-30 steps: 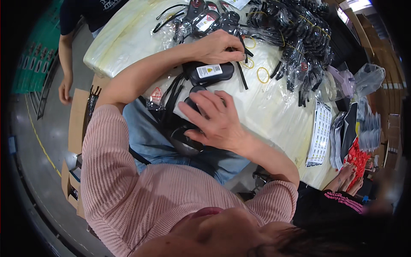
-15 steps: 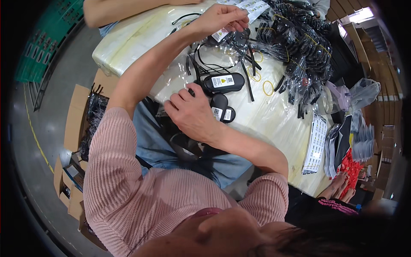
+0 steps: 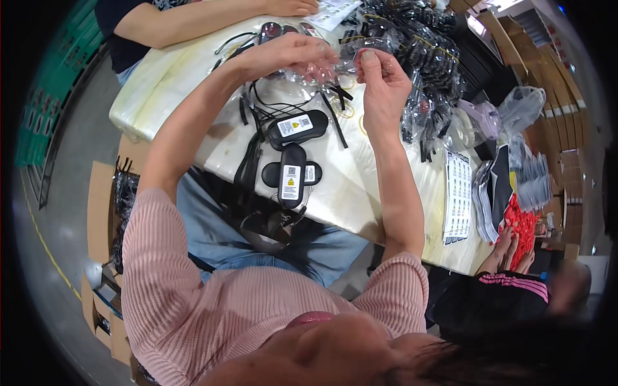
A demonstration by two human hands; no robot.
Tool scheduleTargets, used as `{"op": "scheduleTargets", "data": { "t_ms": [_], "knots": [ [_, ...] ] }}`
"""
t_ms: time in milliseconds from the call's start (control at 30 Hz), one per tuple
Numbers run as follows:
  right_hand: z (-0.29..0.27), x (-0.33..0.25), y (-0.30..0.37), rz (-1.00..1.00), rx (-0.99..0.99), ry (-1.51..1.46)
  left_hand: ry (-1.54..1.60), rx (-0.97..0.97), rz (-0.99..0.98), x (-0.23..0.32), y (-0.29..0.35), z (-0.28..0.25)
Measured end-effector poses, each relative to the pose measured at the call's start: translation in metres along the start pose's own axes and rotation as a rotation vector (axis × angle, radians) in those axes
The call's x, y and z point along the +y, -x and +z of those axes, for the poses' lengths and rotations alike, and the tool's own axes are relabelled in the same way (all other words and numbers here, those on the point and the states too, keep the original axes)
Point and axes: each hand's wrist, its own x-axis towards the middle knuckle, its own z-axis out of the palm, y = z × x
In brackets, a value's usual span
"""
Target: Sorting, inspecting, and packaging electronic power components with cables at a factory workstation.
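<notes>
At the far side of the table, my left hand has its fingers curled over a crinkled clear plastic bag. My right hand pinches the bag's right edge between thumb and forefinger. What lies inside the bag is hard to make out. Nearer me, a black oval device with a white label lies on the table. Below it, another labelled black oval device lies lengthwise across a third device. Black cables run from this group past the table's near edge.
Many bagged black devices are heaped at the far right. A label sheet, stacked flat bags and a red pile sit rightward, near a co-worker's hands. Another person's arm rests at the far left. Cardboard boxes stand at left.
My right hand has left the near devices and reached the bag beside my left hand. The near devices now lie crossed, fully in sight. The view has shifted slightly.
</notes>
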Motion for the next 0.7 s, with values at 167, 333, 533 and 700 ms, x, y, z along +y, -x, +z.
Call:
{"op": "scheduleTargets", "data": {
  "t_ms": [167, 333, 533, 700],
  "knots": [
    [-0.017, 0.004, -0.013, -0.001, 0.104, -0.119, -0.074, 0.008, -0.062, -0.01, -0.001, -0.002],
    [-0.03, 0.019, -0.021, 0.063, 0.158, -0.137, 0.008, -0.003, -0.102, -0.014, -0.005, -0.007],
    [-0.034, 0.026, -0.025, 0.146, 0.197, -0.154, -0.005, 0.078, -0.111, -0.01, -0.003, -0.004],
    [-0.038, 0.034, -0.027, 0.169, 0.217, -0.173, -0.012, 0.116, -0.107, -0.01, -0.004, 0.001]
  ]
}}
